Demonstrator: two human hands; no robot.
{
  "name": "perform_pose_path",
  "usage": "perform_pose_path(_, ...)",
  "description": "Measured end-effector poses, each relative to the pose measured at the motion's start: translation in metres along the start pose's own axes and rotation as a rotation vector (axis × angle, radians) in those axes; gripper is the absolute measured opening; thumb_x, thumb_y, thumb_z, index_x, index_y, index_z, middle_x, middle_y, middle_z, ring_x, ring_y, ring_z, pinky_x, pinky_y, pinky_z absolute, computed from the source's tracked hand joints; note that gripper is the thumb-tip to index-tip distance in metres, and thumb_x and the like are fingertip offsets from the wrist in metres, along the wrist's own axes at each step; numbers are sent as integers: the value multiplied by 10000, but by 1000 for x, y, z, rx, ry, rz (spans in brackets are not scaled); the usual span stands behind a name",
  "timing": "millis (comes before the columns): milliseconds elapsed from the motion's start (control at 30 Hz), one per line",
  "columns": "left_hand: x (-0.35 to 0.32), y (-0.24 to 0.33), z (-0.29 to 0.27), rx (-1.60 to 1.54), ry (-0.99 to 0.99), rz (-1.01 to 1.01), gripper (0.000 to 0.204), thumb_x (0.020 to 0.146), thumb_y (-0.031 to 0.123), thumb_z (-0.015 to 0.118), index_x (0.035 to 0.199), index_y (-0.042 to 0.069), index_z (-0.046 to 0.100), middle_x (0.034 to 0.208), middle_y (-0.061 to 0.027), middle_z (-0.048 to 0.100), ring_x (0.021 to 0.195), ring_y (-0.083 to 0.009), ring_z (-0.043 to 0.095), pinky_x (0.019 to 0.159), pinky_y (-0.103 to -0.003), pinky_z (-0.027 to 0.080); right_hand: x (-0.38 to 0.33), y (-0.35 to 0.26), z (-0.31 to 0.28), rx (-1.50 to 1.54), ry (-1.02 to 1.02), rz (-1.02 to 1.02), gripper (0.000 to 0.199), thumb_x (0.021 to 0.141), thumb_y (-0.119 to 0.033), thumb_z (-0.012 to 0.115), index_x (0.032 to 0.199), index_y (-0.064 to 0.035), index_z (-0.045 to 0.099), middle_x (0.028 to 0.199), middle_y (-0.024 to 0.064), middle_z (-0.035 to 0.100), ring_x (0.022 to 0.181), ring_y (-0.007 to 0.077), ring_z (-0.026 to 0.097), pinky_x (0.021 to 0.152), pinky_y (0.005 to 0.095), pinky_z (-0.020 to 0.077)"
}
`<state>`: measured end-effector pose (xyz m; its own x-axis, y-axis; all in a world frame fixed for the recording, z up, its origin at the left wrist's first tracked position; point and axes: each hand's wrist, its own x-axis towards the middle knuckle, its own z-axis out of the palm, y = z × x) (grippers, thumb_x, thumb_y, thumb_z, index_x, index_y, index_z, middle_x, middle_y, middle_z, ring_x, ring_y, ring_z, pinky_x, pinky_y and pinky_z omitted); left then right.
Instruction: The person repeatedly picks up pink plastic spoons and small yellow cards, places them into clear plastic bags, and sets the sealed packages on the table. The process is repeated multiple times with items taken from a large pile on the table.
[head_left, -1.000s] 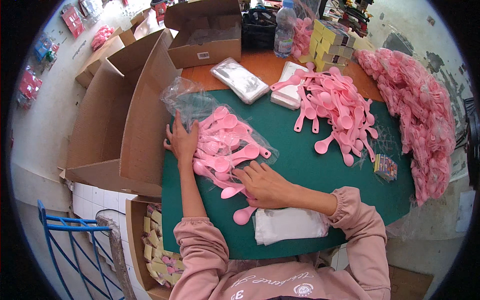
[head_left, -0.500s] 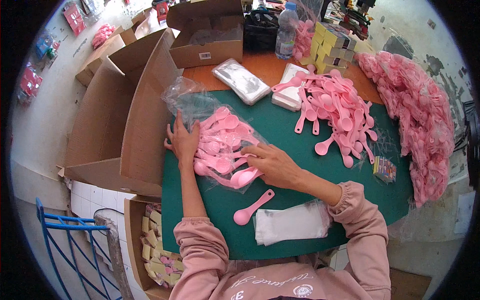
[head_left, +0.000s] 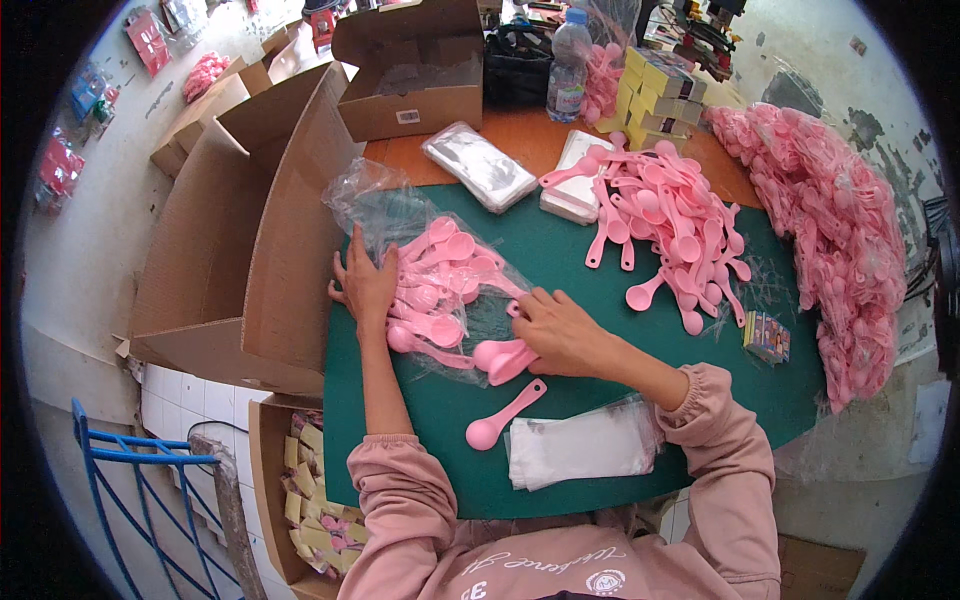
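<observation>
My left hand [head_left: 366, 283], fingers spread, rests against the left edge of a clear plastic bag [head_left: 375, 212] with several pink measuring spoons [head_left: 425, 297] in it. At the bag's right side, my right hand [head_left: 560, 332] is closed around the handles of a few pink spoons [head_left: 507, 358], their bowls pointing left; its fingertips are partly hidden. A single pink spoon [head_left: 502, 415] lies on the green mat [head_left: 400, 480], just below that hand. Near my right forearm is a stack of white plastic sleeves [head_left: 582, 447].
A loose heap of pink spoons [head_left: 675, 225] lies at the right, beside a large bagged mass of spoons [head_left: 830, 240]. Small printed cards [head_left: 767, 338] sit close by. Open cardboard boxes [head_left: 300, 230] border the left; a water bottle [head_left: 569, 65] and yellow stacked packs [head_left: 655, 97] stand behind.
My right hand has moved slightly right, drawing the spoons it grips away from the others in the bag. My left hand has stayed in place.
</observation>
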<state>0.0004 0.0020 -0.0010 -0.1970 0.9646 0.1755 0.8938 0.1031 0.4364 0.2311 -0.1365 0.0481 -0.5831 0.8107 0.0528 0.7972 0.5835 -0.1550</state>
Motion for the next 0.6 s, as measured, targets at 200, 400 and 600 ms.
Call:
perform_pose_path(200,0,-2,1,-17,-12,-4,684,771,470,550,1349,213,289,1341,-33,390,1267,-302,263,978,-566,155,-39,20,-39,582,-145,201,321,656,-111,663,926,-10,521,821,89,562,790,194,548,695,306,427)
perform_pose_path(400,0,-2,-3,-13,-5,-12,681,771,469,549,1347,210,295,1337,-39,395,1266,-304,264,975,-565,157,-74,51,-38,1764,341,407,220,840,-151,551,993,-6,489,857,99,532,715,164,534,584,327,473)
perform_pose_path(600,0,-2,-3,-10,6,-4,677,775,466,548,1347,210,293,1330,-44,403,1263,-307,268,971,-570,167,-90,134,-95,713,692,729,281,819,-202,547,1007,6,518,813,112,565,720,189,563,681,299,463)
